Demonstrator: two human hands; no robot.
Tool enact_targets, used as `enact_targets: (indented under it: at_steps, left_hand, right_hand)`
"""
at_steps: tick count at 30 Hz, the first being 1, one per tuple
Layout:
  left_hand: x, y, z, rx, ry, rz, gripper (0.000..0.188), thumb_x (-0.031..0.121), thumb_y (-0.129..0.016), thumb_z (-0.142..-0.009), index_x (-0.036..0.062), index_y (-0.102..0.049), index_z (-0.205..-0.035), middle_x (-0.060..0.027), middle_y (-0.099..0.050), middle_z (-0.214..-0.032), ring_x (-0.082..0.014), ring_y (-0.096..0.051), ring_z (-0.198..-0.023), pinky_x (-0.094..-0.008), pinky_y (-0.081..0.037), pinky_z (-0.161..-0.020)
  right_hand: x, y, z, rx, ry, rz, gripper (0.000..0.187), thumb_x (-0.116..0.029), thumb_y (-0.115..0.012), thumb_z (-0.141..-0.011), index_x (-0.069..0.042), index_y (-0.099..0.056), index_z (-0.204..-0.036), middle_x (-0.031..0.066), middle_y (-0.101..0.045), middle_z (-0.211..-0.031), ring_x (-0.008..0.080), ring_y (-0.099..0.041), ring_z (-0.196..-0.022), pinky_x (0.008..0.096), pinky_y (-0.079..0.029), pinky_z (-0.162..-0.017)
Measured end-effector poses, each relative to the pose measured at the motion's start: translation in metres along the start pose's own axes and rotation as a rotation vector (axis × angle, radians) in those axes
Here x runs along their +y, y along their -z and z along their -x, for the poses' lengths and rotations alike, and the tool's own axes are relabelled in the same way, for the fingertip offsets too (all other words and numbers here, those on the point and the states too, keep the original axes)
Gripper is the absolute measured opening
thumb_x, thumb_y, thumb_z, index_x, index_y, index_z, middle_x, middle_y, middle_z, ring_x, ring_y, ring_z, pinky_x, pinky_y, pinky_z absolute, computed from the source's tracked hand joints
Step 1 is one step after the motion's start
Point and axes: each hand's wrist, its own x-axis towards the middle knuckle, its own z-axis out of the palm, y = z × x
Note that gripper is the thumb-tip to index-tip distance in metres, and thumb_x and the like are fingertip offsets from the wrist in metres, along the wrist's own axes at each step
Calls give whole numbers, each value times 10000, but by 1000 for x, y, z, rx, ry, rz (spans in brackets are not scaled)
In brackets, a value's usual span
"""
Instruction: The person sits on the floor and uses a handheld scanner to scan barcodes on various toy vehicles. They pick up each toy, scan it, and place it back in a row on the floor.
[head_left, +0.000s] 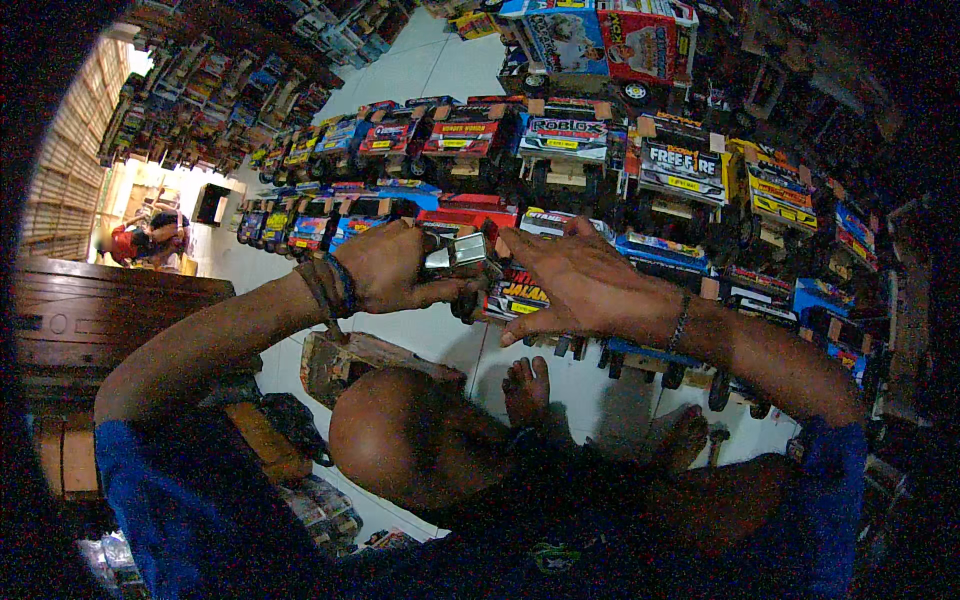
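Note:
My left hand [385, 268] is closed round a shiny silver, boxy metal tool [457, 251]; its exact kind is hard to make out. The tool's bright end points right, toward the fingers of the other hand. My right hand [595, 285] spans a small toy truck [515, 296] with a dark, red and yellow front, thumb below and fingers above it. Much of that truck is hidden behind the hand. Directly beyond both hands stands a row of similar toy trucks [565, 223], some partly covered by my fingers.
A second row of colourful toy trucks [563, 135] stands farther back, with a larger boxed truck [600, 40] behind. Near my bare feet, a hammer [716, 443] rests on the white tiled floor [395, 75]. A wooden block [345, 365] lies by my knee. Another person [150, 240] sits far left.

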Motion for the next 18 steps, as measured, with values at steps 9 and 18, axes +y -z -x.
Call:
enact_targets:
  at_steps: [9,18]
  left_hand:
    - [-21,-21,-9,-49,38,133,660,675,-653,-865,38,-731,-1018,-203,-705,-730,-388,-715,-721,-498,-586,-725]
    - [-43,19,25,23,-68,61,524,548,-677,-905,29,-743,-945,-224,-706,-808,-413,-694,-778,-522,-559,-792]
  right_hand:
    - [-9,6,0,-19,-17,74,1075,-675,-731,-796,-3,-320,-1529,218,-555,-1417,382,-571,-1195,518,-350,-985]
    - [-5,50,-3,63,35,238,1043,-621,-775,-776,-19,-373,-1528,251,-596,-1360,357,-621,-1167,501,-393,-1012]
